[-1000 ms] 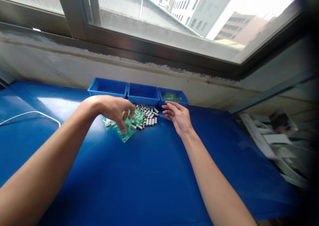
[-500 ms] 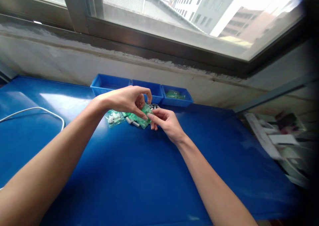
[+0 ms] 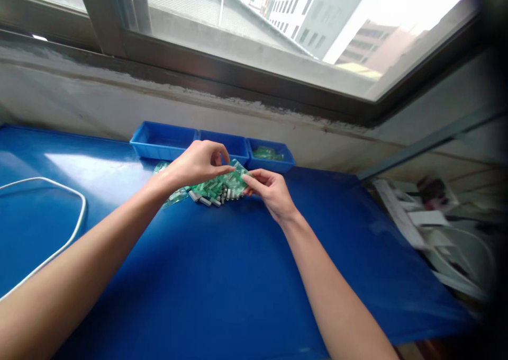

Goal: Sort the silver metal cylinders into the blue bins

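Observation:
My right hand (image 3: 273,193) pinches a small green-tinted clear plastic bag (image 3: 239,170) by its right edge, between thumb and fingers. My left hand (image 3: 200,161) hovers just left of that bag. Its thumb is stretched out and its forefinger is bent, with a gap between them and nothing visible in it. Thumb tip and bag meet in the view; whether they touch I cannot tell. Below both hands is a pile of small grey and dark block-like pieces (image 3: 205,201) mixed with green bags. Another clear bag (image 3: 177,196) lies partly hidden under my left wrist.
Three blue bins stand against the wall: a left bin (image 3: 159,151), a middle one (image 3: 238,147) partly behind my left hand, and a right bin (image 3: 273,165) with green bags inside. A white cable (image 3: 81,212) crosses the blue table (image 3: 222,286) at left. Papers (image 3: 432,219) lie at right.
The bag has spread out and lifted slightly in my right hand, showing more of the pile below. My left hand's fingers have drawn back from it. The view has shifted a little right.

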{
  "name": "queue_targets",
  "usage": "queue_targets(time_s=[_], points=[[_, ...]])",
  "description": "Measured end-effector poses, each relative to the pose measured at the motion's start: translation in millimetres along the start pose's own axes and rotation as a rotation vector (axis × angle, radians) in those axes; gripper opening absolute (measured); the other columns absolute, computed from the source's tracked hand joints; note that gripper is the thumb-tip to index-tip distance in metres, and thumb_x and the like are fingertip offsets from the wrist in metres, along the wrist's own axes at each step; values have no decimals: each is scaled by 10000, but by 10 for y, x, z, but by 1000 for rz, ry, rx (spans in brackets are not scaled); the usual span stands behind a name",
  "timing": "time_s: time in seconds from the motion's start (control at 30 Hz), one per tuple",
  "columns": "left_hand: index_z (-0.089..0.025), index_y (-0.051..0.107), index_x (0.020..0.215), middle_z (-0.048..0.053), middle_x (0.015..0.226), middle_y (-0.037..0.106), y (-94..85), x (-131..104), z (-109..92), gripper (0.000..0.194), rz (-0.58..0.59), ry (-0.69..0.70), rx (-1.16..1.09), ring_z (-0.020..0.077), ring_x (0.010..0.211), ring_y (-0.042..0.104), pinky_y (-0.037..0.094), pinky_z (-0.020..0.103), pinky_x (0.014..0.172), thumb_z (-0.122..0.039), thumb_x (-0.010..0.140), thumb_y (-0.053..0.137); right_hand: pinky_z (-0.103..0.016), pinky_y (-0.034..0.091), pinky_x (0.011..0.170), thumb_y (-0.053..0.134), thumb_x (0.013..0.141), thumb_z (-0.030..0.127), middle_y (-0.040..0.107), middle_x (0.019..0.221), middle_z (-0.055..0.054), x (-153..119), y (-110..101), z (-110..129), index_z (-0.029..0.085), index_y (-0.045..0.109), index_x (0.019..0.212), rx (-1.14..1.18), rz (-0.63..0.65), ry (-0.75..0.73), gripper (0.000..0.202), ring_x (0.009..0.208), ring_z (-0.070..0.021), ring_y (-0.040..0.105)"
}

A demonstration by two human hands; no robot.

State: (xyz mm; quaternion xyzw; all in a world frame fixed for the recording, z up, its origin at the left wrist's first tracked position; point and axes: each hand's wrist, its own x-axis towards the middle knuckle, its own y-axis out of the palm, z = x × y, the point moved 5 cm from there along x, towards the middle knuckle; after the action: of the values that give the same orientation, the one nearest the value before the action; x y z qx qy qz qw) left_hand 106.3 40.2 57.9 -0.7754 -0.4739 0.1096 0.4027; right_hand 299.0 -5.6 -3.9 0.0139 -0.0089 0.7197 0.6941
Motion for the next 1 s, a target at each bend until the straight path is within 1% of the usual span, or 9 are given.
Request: queue_targets(time_s=[0.17,0.27,0.37,0.43,0.57,0.67,0.77,0.87,1.0], points=[[-136,732,1099,66,830,755,125,1,-41,351,-81,43,24,194,776,694,481,281,705,-401,870,705,-198,587,651,952,593,315,765,774,4,103,-420,-63,189,741,811,279,-374,0,329,726,-128,743],[-144,750,1034,70,831,763,159,-13,-82,291,-52,37,57,193,760,700,470,275,668,-385,885,682,-242,622,824,948,559,232,796,895,-30,126,-512,-89,192,719,875,392,-458,11,392,932,-172,768],[-165,767,970,73,843,765,168,-28,-80,257,18,19,146,206,773,702,468,284,672,-384,889,661,-285,624,875,906,615,232,799,888,-34,91,-545,-38,199,676,1022,303,-535,-76,469,954,-186,770],[-179,776,956,80,876,767,155,-34,-52,246,69,18,231,223,804,703,473,294,689,-383,873,665,-304,636,787,868,684,282,784,811,-15,54,-524,26,206,639,1099,118,-552,-163,480,834,-192,777],[-193,786,984,87,951,768,59,-35,9,261,159,53,331,233,850,697,485,299,730,-381,824,701,-268,558,541,764,809,413,742,704,-15,31,-294,30,180,681,1061,-221,-349,-138,353,561,-169,704],[-196,781,995,76,954,766,-100,-43,74,285,205,32,337,227,859,691,485,294,739,-399,810,701,-272,519,520,705,863,446,736,716,-40,-26,-41,12,169,722,938,-354,-199,-114,287,552,-167,681],[-216,774,964,68,921,761,-311,-91,237,327,227,-130,411,232,828,692,479,289,692,-466,758,728,-326,560,666,690,894,417,758,853,-61,-144,239,137,190,746,935,-625,-150,-297,237,701,-194,693],[-243,758,1064,85,987,764,-453,-193,421,524,301,-323,558,268,830,702,485,307,682,-533,631,805,-421,542,946,739,869,453,723,1160,-108,-256,517,243,190,729,1159,-892,-78,-489,392,1037,-271,662],[-252,654,1281,123,1165,740,-463,-296,462,835,395,-441,646,333,994,702,515,325,744,-513,521,879,-490,481,1054,753,847,526,644,1305,-137,-274,709,202,170,677,1302,-1082,-10,-515,582,1176,-322,565]])
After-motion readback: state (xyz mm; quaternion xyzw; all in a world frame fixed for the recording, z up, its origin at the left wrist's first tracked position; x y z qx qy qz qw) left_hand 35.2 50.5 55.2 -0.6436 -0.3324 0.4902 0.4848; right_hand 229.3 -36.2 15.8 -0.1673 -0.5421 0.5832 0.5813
